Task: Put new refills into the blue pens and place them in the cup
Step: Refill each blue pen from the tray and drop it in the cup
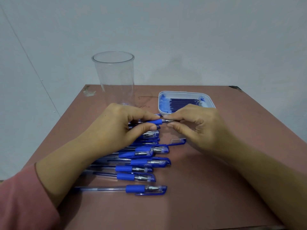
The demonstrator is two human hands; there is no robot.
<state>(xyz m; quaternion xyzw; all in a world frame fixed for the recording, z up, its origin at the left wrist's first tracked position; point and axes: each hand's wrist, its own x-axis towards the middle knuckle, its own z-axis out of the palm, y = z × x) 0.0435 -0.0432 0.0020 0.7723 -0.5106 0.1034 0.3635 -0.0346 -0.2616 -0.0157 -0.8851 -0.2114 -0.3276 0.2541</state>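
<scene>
My left hand [123, 123] gripped a pen [153, 122]; my right hand [192, 123] pinched its tip. The cup [114, 77], upper centre, stood empty, so nearly everything remained.

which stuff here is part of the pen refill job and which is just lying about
Part of the job:
- held pen, in left hand and right hand
- pile of blue pens
- tray of refills
- clear cup, empty
- loose cap

Just lying about:
- debris at the table's far left corner
</scene>
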